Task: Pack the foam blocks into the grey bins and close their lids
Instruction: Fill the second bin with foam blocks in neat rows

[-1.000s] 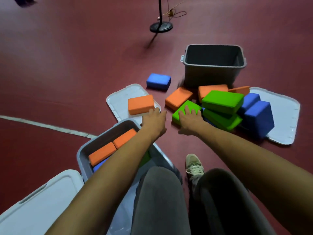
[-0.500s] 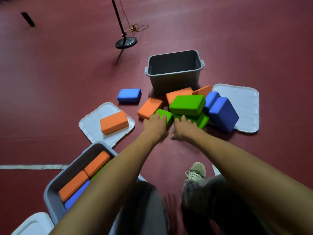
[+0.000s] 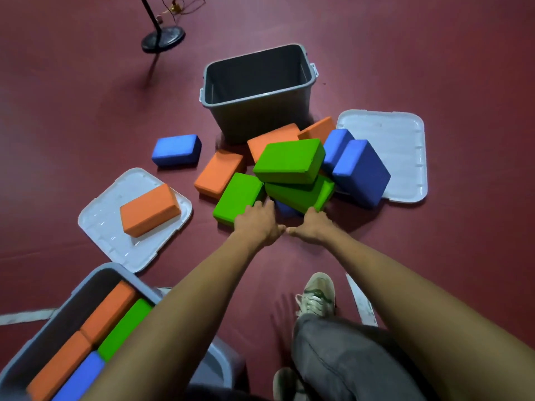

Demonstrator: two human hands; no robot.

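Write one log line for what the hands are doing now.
left hand: touching near green block | right hand: touching lower green block | far grey bin: open, looks empty

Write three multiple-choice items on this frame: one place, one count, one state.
1. The loose orange block farthest left lies: A in a bin; B on a lid; C on a shoe.
2. Green blocks not yet packed: A one; B five; C three.
3. The far bin is: A open, empty; B lidded; C full.
Answers: B, it rests flat on the white lid; C, three sit in the pile; A, its inside is bare and nothing covers it.
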